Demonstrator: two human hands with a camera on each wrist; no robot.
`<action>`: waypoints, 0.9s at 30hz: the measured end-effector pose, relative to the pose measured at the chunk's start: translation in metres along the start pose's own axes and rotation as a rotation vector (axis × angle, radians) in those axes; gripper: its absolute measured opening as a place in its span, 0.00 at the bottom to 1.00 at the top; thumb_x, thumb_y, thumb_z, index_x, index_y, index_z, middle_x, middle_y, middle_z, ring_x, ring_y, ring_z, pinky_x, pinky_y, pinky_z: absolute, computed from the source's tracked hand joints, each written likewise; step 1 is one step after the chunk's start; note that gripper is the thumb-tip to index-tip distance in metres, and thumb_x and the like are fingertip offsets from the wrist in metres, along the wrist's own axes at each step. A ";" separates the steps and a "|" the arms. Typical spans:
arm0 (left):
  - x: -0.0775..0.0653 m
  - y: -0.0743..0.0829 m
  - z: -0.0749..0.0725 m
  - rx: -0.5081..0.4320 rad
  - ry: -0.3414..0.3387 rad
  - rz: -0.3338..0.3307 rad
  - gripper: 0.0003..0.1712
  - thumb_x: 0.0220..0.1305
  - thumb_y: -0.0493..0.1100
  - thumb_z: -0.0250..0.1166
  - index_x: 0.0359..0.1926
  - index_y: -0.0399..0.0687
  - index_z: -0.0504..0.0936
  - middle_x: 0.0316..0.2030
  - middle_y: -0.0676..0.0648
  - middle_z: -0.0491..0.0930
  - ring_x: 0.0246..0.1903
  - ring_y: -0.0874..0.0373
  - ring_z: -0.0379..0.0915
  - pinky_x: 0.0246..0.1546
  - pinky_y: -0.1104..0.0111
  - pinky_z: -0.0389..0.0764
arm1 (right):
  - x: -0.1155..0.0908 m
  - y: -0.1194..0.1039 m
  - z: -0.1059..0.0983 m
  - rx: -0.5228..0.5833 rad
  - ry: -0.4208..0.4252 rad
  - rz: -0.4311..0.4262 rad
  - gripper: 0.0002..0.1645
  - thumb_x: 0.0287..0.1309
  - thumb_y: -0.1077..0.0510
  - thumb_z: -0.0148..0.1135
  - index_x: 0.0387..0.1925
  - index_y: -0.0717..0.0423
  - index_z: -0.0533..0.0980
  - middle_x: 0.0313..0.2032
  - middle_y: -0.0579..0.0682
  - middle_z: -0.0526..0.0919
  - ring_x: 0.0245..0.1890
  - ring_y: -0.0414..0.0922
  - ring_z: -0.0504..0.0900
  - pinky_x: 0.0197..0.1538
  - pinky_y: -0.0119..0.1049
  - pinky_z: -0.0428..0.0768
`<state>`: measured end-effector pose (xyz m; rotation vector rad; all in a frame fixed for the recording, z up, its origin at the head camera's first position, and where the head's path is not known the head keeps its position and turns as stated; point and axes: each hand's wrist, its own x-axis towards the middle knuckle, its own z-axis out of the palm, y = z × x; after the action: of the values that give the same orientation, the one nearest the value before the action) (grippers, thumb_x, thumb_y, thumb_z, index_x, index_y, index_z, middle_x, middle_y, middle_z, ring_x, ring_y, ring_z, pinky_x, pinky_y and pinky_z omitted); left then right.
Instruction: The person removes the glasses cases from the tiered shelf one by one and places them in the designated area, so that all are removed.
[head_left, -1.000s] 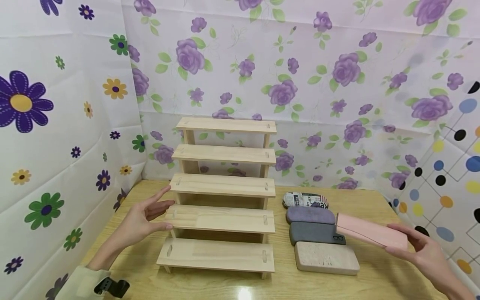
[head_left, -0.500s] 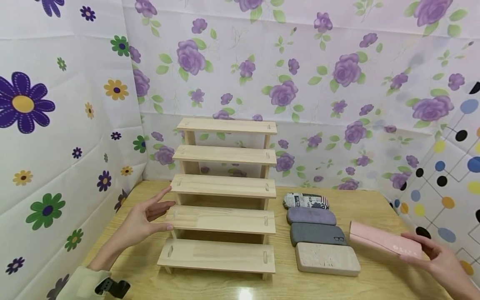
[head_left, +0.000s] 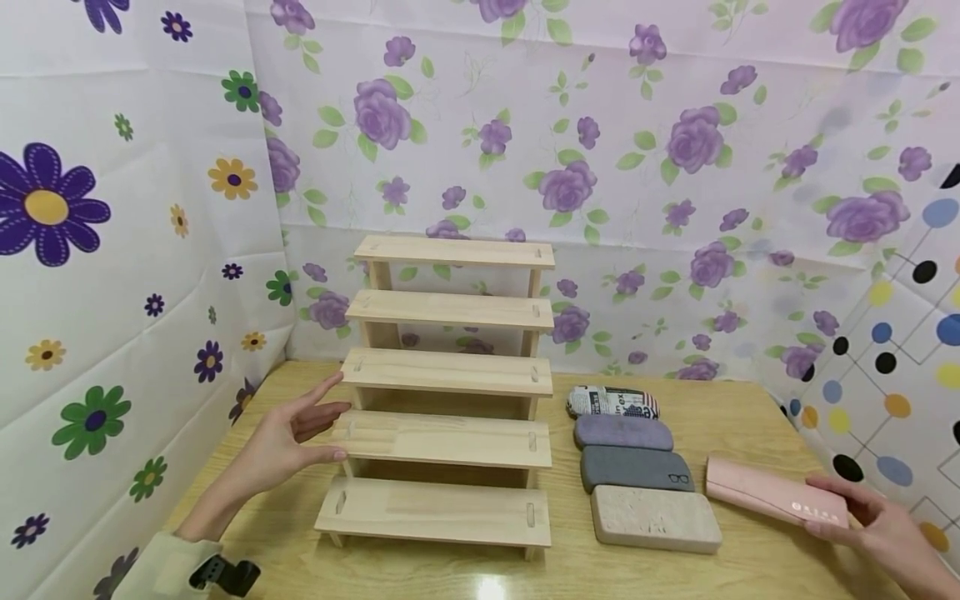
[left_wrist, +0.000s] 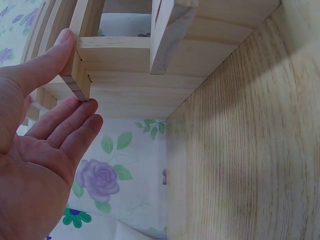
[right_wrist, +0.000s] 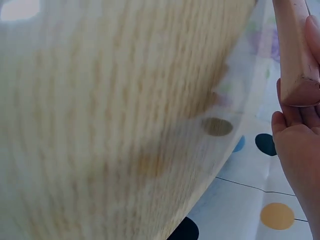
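Note:
A pale wooden five-step display stand (head_left: 442, 371) stands on the table. My left hand (head_left: 281, 446) is at its left side, thumb and fingertips on the end of one step (left_wrist: 75, 77). In the head view, my right hand (head_left: 877, 521) holds a pink glasses case (head_left: 776, 492) by its right end. The case is low over the table, its left end close to the other cases. In the right wrist view, the fingers curl around the end of the pink glasses case (right_wrist: 297, 55).
Front to back in a column right of the stand lie a beige case (head_left: 656, 518), a dark grey glasses case (head_left: 636, 468), a purple case (head_left: 624, 432) and a newsprint-patterned case (head_left: 612, 402). Flowered cloth (head_left: 637, 208) hangs behind the wooden table (head_left: 720, 408).
The right hand has moved the pink glasses case right and down, away from over the other cases and closer to the table. The left hand stays on the stand.

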<state>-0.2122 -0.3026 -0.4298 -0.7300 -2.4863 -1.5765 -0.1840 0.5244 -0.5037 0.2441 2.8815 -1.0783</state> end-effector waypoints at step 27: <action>0.000 -0.003 0.000 0.009 -0.001 -0.003 0.61 0.56 0.36 0.82 0.84 0.56 0.58 0.65 0.33 0.78 0.65 0.39 0.74 0.62 0.69 0.79 | 0.016 0.007 0.000 -0.103 -0.027 -0.145 0.53 0.51 0.41 0.84 0.69 0.68 0.73 0.66 0.75 0.74 0.66 0.77 0.63 0.58 0.74 0.68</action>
<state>-0.2132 -0.3040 -0.4319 -0.7269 -2.4947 -1.5654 -0.1988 0.5315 -0.5099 0.0151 2.9581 -0.9406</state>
